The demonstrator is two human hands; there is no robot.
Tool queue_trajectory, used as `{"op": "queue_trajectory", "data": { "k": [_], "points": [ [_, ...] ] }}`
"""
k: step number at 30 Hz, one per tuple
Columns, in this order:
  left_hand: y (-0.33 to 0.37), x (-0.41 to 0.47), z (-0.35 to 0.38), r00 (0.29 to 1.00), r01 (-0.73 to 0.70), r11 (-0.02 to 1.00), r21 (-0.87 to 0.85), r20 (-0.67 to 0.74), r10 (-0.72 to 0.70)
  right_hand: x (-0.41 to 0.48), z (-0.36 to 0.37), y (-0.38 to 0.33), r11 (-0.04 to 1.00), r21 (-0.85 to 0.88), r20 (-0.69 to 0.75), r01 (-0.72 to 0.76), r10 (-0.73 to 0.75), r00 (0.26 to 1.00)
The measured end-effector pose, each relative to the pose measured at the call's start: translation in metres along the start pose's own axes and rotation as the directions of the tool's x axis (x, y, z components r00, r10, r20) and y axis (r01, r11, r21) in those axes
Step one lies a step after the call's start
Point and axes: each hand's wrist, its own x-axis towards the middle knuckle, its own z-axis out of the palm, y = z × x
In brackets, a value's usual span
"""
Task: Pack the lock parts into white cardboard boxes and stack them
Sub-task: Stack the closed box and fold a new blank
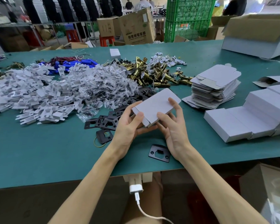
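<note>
Both hands hold one small white cardboard box [155, 105] above the green table [47, 156], near its front edge. My left hand [129, 126] grips the box's near left end, thumb on top and fingers underneath. My right hand [173, 125] grips its right side, thumb on the near corner and fingers over the top. The box looks closed. Closed white boxes [249, 117] lie stacked in steps at the right. A pile of flat unfolded box blanks [215, 88] sits behind them.
Heaps of white plastic parts [36, 96], bagged screws [107, 84], brass latches [153, 75] and black strike plates [107, 120] cover the table's left and middle. One black plate [159, 153] lies by my right wrist. A large open carton [257, 33] stands far right.
</note>
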Motion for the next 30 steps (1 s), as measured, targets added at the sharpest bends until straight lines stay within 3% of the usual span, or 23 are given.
{"op": "queue_trajectory", "data": {
  "k": [24,30],
  "points": [
    [-0.0023,-0.0030,0.0068,0.995,-0.073,0.982,0.172,-0.055,0.084,0.0019,-0.0023,0.0022,1.000,0.008,-0.015,0.015,-0.015,1.000],
    [-0.0073,0.0006,-0.0006,0.996,-0.050,0.964,0.259,-0.053,0.066,0.0000,-0.0028,0.0055,0.989,-0.129,-0.020,0.067,-0.070,0.997]
  ]
}}
